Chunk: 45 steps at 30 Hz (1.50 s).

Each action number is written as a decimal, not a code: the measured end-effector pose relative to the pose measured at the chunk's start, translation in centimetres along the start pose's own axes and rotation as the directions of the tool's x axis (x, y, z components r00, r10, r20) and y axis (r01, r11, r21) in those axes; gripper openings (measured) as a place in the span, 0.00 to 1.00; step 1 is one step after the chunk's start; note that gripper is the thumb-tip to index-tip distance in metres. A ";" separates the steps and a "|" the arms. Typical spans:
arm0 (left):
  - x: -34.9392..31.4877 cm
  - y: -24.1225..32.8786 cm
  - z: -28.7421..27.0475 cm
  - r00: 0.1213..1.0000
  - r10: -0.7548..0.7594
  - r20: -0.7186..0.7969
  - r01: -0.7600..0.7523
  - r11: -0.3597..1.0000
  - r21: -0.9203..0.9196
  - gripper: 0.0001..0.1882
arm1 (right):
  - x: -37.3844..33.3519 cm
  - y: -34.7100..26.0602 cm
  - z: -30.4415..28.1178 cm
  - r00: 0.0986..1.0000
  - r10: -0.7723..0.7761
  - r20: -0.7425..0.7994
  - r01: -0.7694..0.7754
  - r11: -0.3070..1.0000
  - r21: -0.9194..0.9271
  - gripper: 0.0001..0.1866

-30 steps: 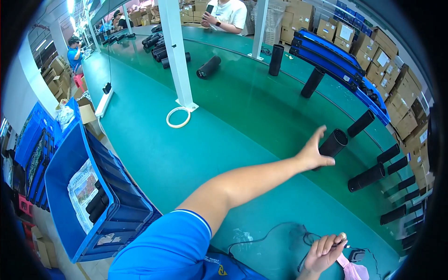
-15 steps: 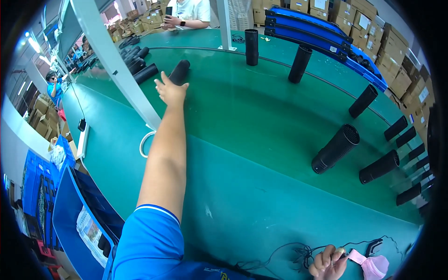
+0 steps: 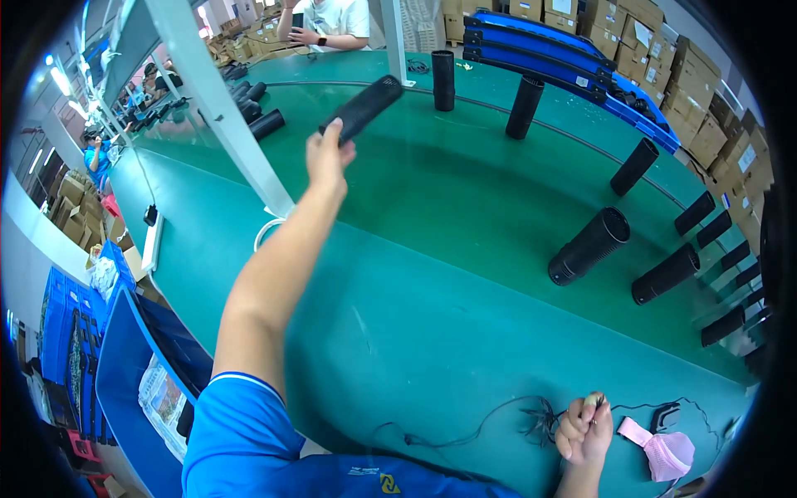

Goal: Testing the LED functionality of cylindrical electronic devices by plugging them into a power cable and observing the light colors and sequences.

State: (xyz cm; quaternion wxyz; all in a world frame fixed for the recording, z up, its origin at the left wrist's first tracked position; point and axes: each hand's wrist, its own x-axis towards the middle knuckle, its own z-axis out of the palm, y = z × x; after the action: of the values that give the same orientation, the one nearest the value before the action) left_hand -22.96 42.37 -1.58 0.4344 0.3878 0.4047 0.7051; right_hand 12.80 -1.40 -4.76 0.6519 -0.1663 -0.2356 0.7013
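Observation:
My left hand (image 3: 329,158), arm stretched far out over the bench, is closed around the lower end of a black perforated cylinder (image 3: 365,108). The cylinder tilts up to the right, above the green surface. Low on the right, my right hand (image 3: 584,430) is closed in a pinch on the end of a thin black cable (image 3: 490,433); its tip is mostly hidden by the fingers. A pink mesh pouch with a strap (image 3: 668,456) lies just right of that hand, beside a small black clip-like piece (image 3: 665,417).
Similar black cylinders stand across the bench, the nearest large one (image 3: 589,246) at right. Others lie at the far left (image 3: 267,124). A white post (image 3: 220,108) rises left of my arm, with a tape roll (image 3: 264,236) by its foot. Blue bins (image 3: 120,373) flank the bench; a person sits opposite.
My left hand has closed on the black cylinder that lay on the bench and lifted it, moving right. My right hand has moved up slightly, still pinching the cable end.

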 end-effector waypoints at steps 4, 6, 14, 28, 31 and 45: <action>-11.6 3.6 1.5 0.841 -0.418 0.344 0.536 0.729 -0.425 0.25 | -0.1 -0.2 1.6 0.965 -0.051 -0.257 0.038 0.998 -0.055 0.16; -17.5 6.1 2.5 0.799 -0.465 0.382 0.599 0.673 -0.434 0.26 | -0.4 -0.3 2.5 0.962 -0.065 -0.264 0.038 0.994 -0.106 0.16; -31.6 7.3 2.6 0.471 -0.309 0.826 0.824 0.489 -0.286 0.38 | -0.3 0.5 6.2 0.946 -0.072 -0.315 -0.035 0.946 -0.321 0.16; -34.1 3.4 0.6 0.250 -0.286 0.925 0.784 0.620 -0.021 0.42 | -0.5 2.1 7.5 0.970 -0.016 -0.242 -0.172 0.659 -0.732 0.11; -34.9 5.4 1.9 0.317 -0.348 0.882 0.828 0.555 -0.079 0.45 | -0.4 2.2 8.0 0.969 0.001 -0.249 -0.186 0.669 -0.720 0.12; -35.1 4.4 1.4 0.281 -0.256 0.925 0.806 0.586 -0.082 0.47 | -0.4 2.0 8.4 0.955 0.158 -0.249 -0.293 0.614 -0.733 0.13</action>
State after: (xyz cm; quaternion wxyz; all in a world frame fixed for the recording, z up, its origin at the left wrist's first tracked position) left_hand -11.74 8.91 -3.89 0.8812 0.3635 0.0298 0.3008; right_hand 6.61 -2.84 1.13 0.4436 -0.5090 -0.4331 0.5972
